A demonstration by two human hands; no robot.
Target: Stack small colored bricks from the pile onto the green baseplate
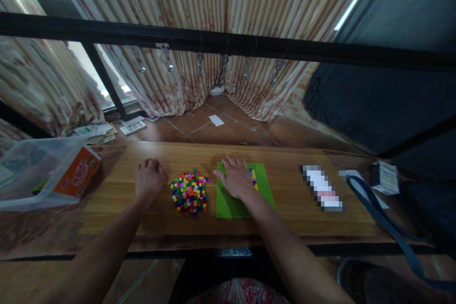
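A heap of small coloured bricks (190,192) lies in the middle of the wooden table (292,218). Just right of it sits a green baseplate (230,206). My right hand (235,178) lies flat on the baseplate with its fingers stretched out, and a few coloured bricks (254,178) show at its right side. My left hand (148,178) rests on the table left of the heap, fingers curled into a loose fist with nothing visible in it.
A clear plastic box (32,175) holding an orange carton (77,173) stands at the left. A blurred flat object (323,187), papers (386,176) and a blue strap (384,221) lie at the right. Curtains (213,33) and a black bar (228,42) are beyond.
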